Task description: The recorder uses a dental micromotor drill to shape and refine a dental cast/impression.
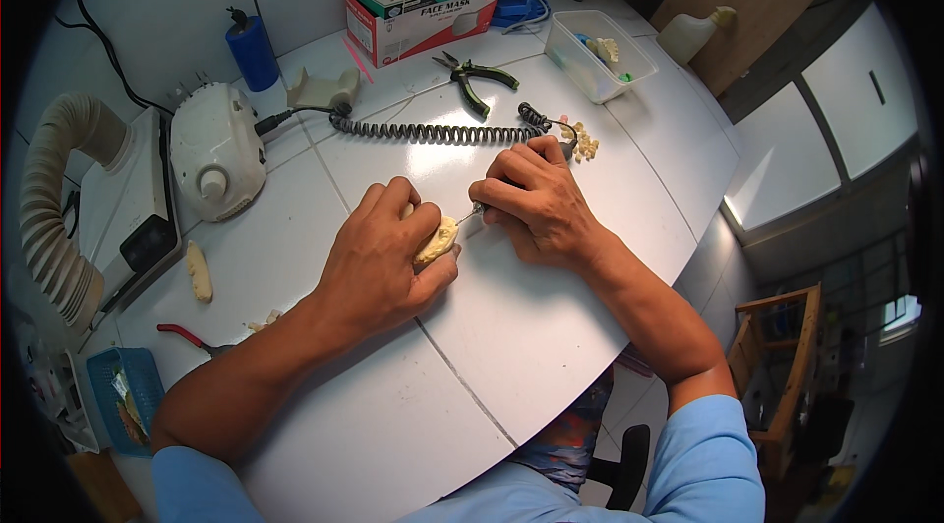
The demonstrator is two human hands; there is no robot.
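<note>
My left hand [379, 258] is closed around a cream-coloured piece that looks like a dental cast [436, 242], its edge showing between thumb and fingers. In my right hand [543, 201] is a rotary handpiece [479, 208], largely covered by the fingers. Its thin metal bit [466, 216] points left and meets, or nearly meets, the cast's edge. A black coiled cord [433, 134] leads from the handpiece across the table to a white control unit [211, 169]. Small tooth-like cream pieces [584, 144] lie just beyond my right hand.
Green-handled pliers [474, 81] lie behind my hands. A clear plastic tub [580, 76] stands far right, stacked boxes [423, 27] at the back. Left are a ribbed hose [59, 199], a long cream piece [199, 272], a red-handled tool [185, 333] and a blue basket [118, 356].
</note>
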